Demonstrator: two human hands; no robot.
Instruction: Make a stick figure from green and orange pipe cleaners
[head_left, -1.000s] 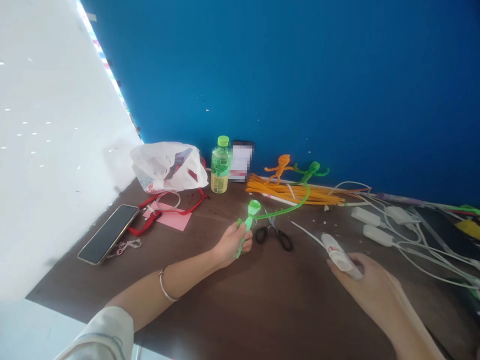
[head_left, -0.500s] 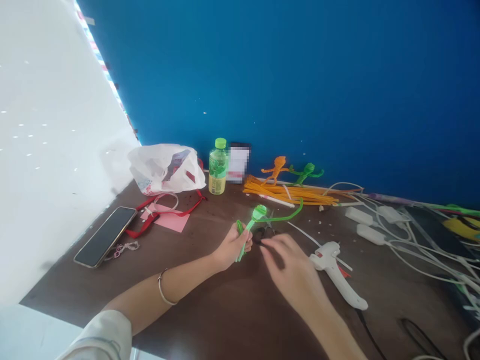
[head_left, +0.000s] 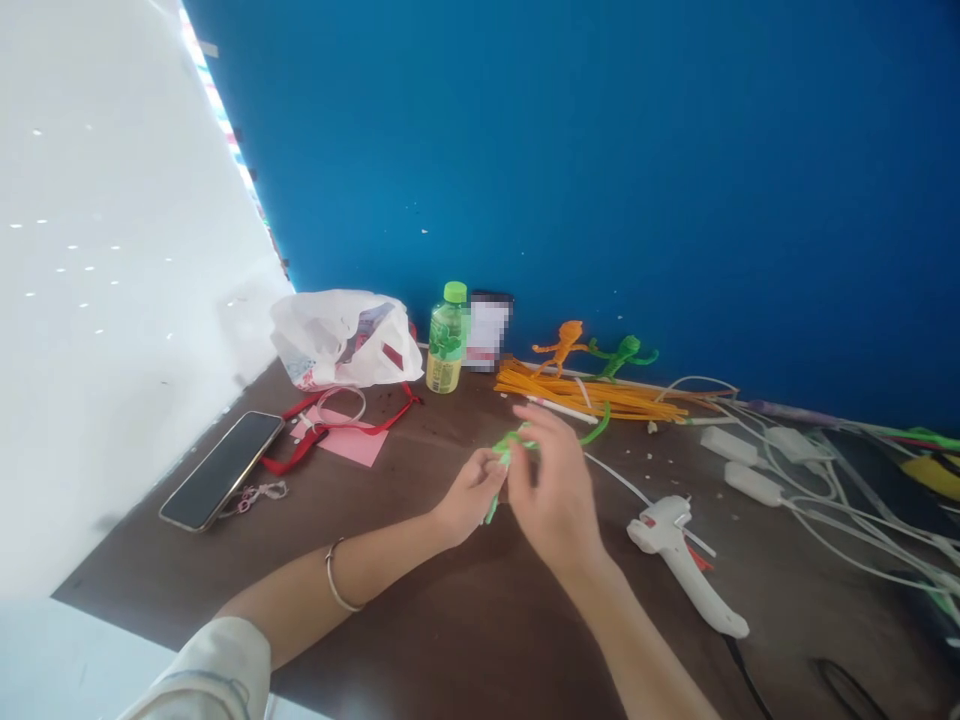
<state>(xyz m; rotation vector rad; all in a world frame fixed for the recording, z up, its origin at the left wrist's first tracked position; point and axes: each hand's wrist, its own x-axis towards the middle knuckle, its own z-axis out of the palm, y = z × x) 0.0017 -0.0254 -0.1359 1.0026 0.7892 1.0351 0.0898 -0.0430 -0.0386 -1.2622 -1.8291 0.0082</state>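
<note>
Green pipe cleaner (head_left: pixel 517 438), left hand (head_left: pixel 471 497), right hand (head_left: pixel 551 495)

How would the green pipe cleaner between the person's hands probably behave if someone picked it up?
Thin and curved, the green pipe cleaner is probably light and easy to bend. Its twists likely hold their shape, and its fuzzy surface probably grips rather than slips.

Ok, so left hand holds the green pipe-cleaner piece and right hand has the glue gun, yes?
No. The right hand doesn't have the white hot glue gun; the gun lies on the table, and the right hand is at the green pipe-cleaner piece. The left hand part stands. The head view shows it.
</note>
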